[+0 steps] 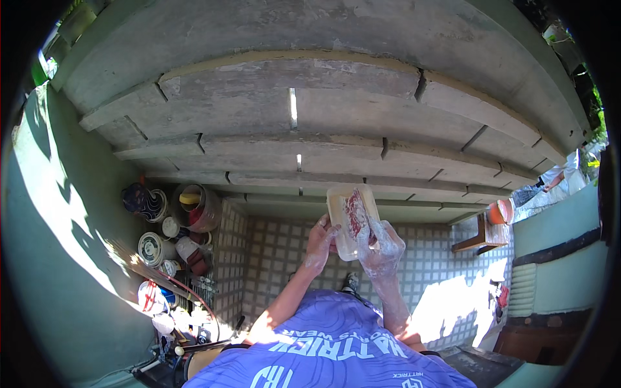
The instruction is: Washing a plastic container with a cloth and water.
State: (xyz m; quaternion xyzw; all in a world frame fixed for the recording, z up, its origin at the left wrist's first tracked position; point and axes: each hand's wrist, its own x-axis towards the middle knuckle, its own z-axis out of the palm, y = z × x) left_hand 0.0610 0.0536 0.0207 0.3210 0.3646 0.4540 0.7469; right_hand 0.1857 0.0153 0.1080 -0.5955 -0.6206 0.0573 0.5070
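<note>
A translucent plastic tub, rectangular and tilted, is held up in front of my chest. My left hand grips its left side, with the fingers partly hidden behind it. Inside lies a red item coated in white powder or paste; what it is cannot be told. My right hand, coated in the same white stuff, reaches over the tub's lower right edge and touches the red item with its fingers. Whether the right fingers are closed on it is not clear. White residue also marks my left hand and right forearm.
Long grey stepped ledges run across the far side above a tiled floor. Buckets and tubs crowd the left wall beside a glass-like container. A wooden bench and an orange bucket stand right; another person is partly visible beyond.
</note>
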